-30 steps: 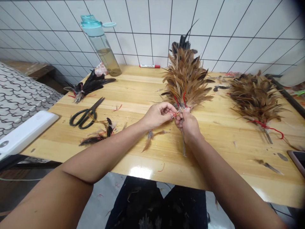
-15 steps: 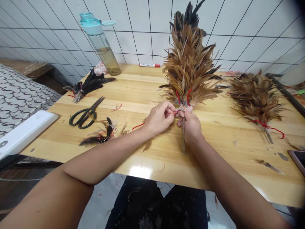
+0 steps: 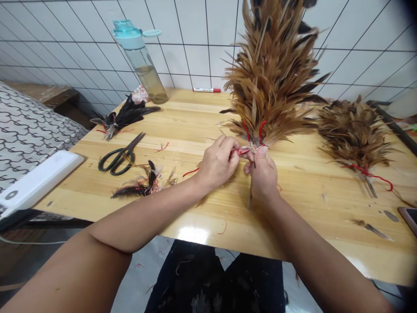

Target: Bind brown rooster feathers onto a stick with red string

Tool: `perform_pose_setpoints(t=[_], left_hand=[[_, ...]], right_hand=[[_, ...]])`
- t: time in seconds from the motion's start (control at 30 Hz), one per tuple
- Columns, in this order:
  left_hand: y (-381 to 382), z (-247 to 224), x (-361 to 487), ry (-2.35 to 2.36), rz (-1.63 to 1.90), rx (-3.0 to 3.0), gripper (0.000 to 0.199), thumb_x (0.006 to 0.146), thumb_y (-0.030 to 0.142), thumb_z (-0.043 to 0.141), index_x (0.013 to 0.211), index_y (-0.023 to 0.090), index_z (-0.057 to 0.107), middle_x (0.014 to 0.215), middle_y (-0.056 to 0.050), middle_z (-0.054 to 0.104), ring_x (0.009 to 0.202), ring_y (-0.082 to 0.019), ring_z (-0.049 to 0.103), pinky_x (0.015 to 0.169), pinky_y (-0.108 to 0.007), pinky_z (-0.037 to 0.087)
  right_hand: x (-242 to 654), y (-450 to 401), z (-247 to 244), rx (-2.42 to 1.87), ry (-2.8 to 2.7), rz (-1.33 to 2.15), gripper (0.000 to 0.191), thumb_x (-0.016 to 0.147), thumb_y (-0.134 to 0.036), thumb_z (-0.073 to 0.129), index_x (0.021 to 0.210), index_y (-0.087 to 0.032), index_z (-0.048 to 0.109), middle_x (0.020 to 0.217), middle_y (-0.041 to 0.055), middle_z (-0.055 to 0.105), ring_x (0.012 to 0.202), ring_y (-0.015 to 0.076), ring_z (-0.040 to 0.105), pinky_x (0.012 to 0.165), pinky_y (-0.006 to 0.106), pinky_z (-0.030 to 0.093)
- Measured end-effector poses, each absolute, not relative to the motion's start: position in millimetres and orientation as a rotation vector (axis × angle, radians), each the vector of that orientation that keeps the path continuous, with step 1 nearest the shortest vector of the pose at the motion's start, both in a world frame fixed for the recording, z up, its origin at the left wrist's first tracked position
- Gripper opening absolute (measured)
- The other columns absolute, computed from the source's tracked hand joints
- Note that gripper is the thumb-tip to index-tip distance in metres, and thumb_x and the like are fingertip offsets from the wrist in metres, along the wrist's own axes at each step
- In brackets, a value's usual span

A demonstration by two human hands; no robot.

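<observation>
A large feather duster (image 3: 273,82) of brown and black feathers stands at the middle of the table, its top cut off by the frame. My right hand (image 3: 265,176) is closed around its thin stick (image 3: 250,198), just under the feathers. Close beside it, my left hand (image 3: 219,161) pinches red string (image 3: 243,150) that runs to the binding at the feather base. Two red string ends (image 3: 262,127) stick up over the lowest feathers. Both sets of fingertips are partly hidden.
Scissors (image 3: 121,155), loose feather scraps (image 3: 146,184) and a black feather bundle (image 3: 124,114) lie at left. A water bottle (image 3: 143,65) and red marker (image 3: 206,90) are behind. A second feather bundle (image 3: 356,132) and a phone (image 3: 408,217) lie at right.
The duster has tipped and turned, with its feathers now larger in view and its top beyond the frame. My left hand stays on the red string, my right on the stick.
</observation>
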State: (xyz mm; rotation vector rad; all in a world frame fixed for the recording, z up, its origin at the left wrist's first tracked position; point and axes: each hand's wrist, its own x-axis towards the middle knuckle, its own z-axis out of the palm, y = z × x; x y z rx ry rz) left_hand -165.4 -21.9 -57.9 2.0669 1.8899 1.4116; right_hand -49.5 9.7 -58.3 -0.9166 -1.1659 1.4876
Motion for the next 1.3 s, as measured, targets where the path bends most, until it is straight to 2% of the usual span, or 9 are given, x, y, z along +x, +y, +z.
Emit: perform_pose_setpoints(t=[0.23, 0.47, 0.6, 0.77, 0.9, 1.1, 1.23, 1.3], left_hand=[[-20, -59, -168, 1.787, 1.469, 1.766, 0.012, 0.074, 0.008, 0.053, 0.078, 0.018, 0.057, 0.075, -0.001, 0.059, 0.069, -0.012, 0.052, 0.066, -0.024, 0.041], [-18, -58, -169, 1.666, 1.528, 1.523, 0.007, 0.073, 0.011, 0.056, 0.078, 0.017, 0.057, 0.067, 0.002, 0.058, 0.061, -0.008, 0.051, 0.059, -0.019, 0.040], [-16, -59, -172, 1.685, 1.536, 1.483, 0.010, 0.072, 0.010, 0.056, 0.080, 0.016, 0.058, 0.068, 0.002, 0.059, 0.061, -0.007, 0.052, 0.057, -0.018, 0.040], [-12, -61, -175, 1.579, 1.564, 1.381, 0.012, 0.068, 0.008, 0.060, 0.077, 0.016, 0.057, 0.065, 0.004, 0.057, 0.057, -0.006, 0.051, 0.055, -0.017, 0.039], [-12, -59, -174, 1.400, 1.478, 1.301, 0.007, 0.072, 0.010, 0.060, 0.075, 0.015, 0.055, 0.059, 0.004, 0.058, 0.053, -0.006, 0.052, 0.053, -0.018, 0.038], [-18, -52, -173, 1.236, 1.307, 1.163, 0.005, 0.077, 0.009, 0.061, 0.082, 0.010, 0.060, 0.066, -0.002, 0.066, 0.058, -0.007, 0.059, 0.060, -0.021, 0.047], [-21, -50, -173, 1.105, 1.267, 1.079, 0.019, 0.074, 0.006, 0.066, 0.092, 0.010, 0.064, 0.081, -0.006, 0.072, 0.075, -0.012, 0.068, 0.078, -0.027, 0.053], [-21, -52, -173, 1.045, 1.264, 1.044, 0.019, 0.074, 0.006, 0.066, 0.093, 0.010, 0.066, 0.085, -0.007, 0.073, 0.079, -0.013, 0.069, 0.083, -0.029, 0.053]], right_hand=[[-47, 13, -63, -0.872, -1.216, 1.507, 0.049, 0.080, -0.069, 0.049, 0.070, -0.020, 0.050, 0.072, 0.0004, 0.054, 0.051, 0.0074, 0.039, 0.043, 0.021, 0.033], [-48, 16, -73, -0.831, -1.299, 1.412, 0.054, 0.077, -0.074, 0.048, 0.073, -0.020, 0.054, 0.064, -0.0009, 0.050, 0.052, 0.0095, 0.042, 0.042, 0.023, 0.031], [-47, 18, -76, -0.840, -1.385, 1.417, 0.054, 0.081, -0.072, 0.043, 0.077, -0.020, 0.058, 0.063, 0.0004, 0.054, 0.052, 0.0109, 0.045, 0.042, 0.024, 0.031], [-47, 18, -75, -0.841, -1.444, 1.480, 0.058, 0.079, -0.075, 0.043, 0.078, -0.019, 0.060, 0.064, 0.0020, 0.060, 0.051, 0.0109, 0.047, 0.042, 0.024, 0.032], [-47, 18, -73, -0.842, -1.406, 1.541, 0.062, 0.077, -0.077, 0.042, 0.076, -0.018, 0.060, 0.063, 0.0027, 0.060, 0.053, 0.0114, 0.049, 0.042, 0.024, 0.033], [-44, 20, -72, -0.922, -1.367, 1.530, 0.060, 0.078, -0.076, 0.043, 0.068, -0.018, 0.055, 0.060, 0.0015, 0.057, 0.048, 0.0092, 0.046, 0.042, 0.023, 0.035], [-44, 25, -72, -0.975, -1.230, 1.517, 0.057, 0.076, -0.075, 0.048, 0.063, -0.020, 0.048, 0.055, -0.0015, 0.050, 0.048, 0.0092, 0.046, 0.040, 0.021, 0.034], [-43, 27, -71, -1.001, -1.180, 1.532, 0.057, 0.075, -0.075, 0.049, 0.062, -0.020, 0.045, 0.053, -0.0023, 0.048, 0.046, 0.0086, 0.045, 0.039, 0.020, 0.033]])
